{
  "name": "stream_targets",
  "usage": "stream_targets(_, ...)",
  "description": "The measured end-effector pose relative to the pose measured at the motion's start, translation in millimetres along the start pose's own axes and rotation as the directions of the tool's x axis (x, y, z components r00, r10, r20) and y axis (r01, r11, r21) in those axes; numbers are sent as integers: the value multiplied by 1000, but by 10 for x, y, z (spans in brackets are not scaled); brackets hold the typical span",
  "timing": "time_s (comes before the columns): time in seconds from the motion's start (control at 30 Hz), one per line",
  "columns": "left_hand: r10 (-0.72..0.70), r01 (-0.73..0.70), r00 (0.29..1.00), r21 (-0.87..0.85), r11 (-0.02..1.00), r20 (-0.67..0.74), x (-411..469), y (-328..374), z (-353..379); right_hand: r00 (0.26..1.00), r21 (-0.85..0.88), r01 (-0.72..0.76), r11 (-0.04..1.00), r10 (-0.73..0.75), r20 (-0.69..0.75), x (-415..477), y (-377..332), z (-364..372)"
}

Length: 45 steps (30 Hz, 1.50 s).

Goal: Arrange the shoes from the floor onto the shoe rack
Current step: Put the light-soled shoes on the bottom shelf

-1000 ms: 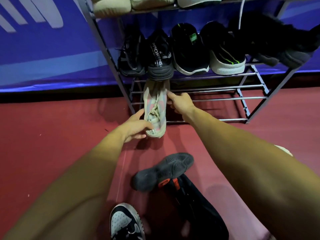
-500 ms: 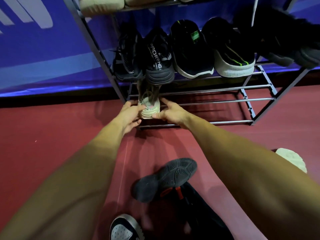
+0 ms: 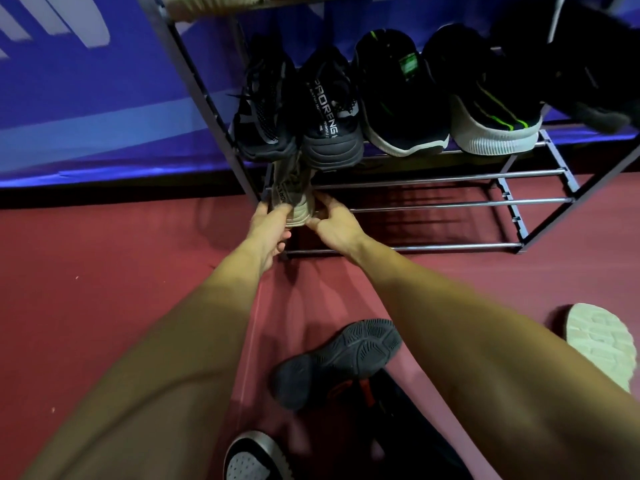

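Head camera looks down two bare forearms to the bottom tier of the shoe rack (image 3: 433, 202), and that is where the action is. The light shoe (image 3: 294, 206) sits at the far left end of that tier, toe pointing in under the shelf above, heel facing out. Both hands are on the heel. The left grip (image 3: 272, 225) has its thumb laid across the heel's left side with the fingers curled underneath, and the right grip (image 3: 332, 223) pinches the right side between thumb and forefinger. Neither is open and each has hold of the shoe, so I judge the placement not yet finished.

Now the hazards. This tier is only bare rails with gaps between them, so if the hands let go before the sole bridges two rails, the toe could dip through and the shoe tip to the floor (image 3: 104, 289). The black lettered shoe (image 3: 329, 119) on the shelf above overhangs its edge, right over the light one. Lift the heel too high on the push and it may knock that shoe loose. The left post is close too, and a skewed push could wedge the shoe against it. How far the toe reaches is hidden in shadow.

Work remains on the floor: a dark shoe (image 3: 339, 362) lying sole up, a pale shoe (image 3: 602, 344) sole up off to the right, and a black-and-white shoe (image 3: 252, 459) at the bottom edge.
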<state>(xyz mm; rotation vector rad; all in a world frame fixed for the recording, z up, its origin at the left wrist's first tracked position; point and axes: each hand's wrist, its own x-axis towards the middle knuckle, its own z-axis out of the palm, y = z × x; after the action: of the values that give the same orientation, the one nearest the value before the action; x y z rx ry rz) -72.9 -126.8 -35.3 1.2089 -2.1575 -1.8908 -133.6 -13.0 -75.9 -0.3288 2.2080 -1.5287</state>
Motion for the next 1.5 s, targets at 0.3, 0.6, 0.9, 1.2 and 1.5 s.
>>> stream_targets(0.3,34,-49,996,176,983,86,-302,-143,41,994,-169,-39,985,55,92,-381,-98,-216)
stream_targets(0.6,9,-111,955,329,938,297,-985,-121,841,984,-427,-175,887,161,-69,-1182,197,-1239)
stream_targets(0.9,-107,-256,810,511,821,577,-1688,-356,2278,851,-281,-516,809,448,-274,-2344,1196,-2484)
stream_targets(1.2,-287,-290,662,590,753,693,-2074,-972,3385,704,-234,-705,669,622,-342,-2955,2064,-3091)
stream_targets(1.5,-443,-128,619,639,758,649,-2144,-1468,3909,603,-55,-768,638,691,-398,-2992,2665,-3196)
